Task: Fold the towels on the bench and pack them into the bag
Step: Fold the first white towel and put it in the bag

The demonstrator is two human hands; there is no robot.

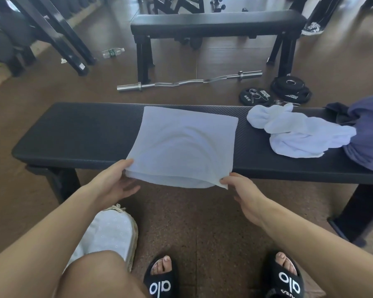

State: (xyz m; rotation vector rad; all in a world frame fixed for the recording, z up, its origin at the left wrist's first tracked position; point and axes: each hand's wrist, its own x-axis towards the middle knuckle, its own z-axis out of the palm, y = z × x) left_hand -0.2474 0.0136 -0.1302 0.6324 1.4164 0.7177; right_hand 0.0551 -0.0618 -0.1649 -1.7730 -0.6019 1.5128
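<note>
Head view: left hand and right hand pinch the towel by its near corners; overhanging the bench, it may slip off

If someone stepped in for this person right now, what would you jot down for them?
Left hand and right hand each pinch a near corner of the flat towel, which lies on the bench with its near edge hanging off.
Crumpled towels lie to the right, against the purple bag at the bench's right end.
Done: nothing visibly packed.
Left: finish folding this towel, fold the heap, pack all.
</note>
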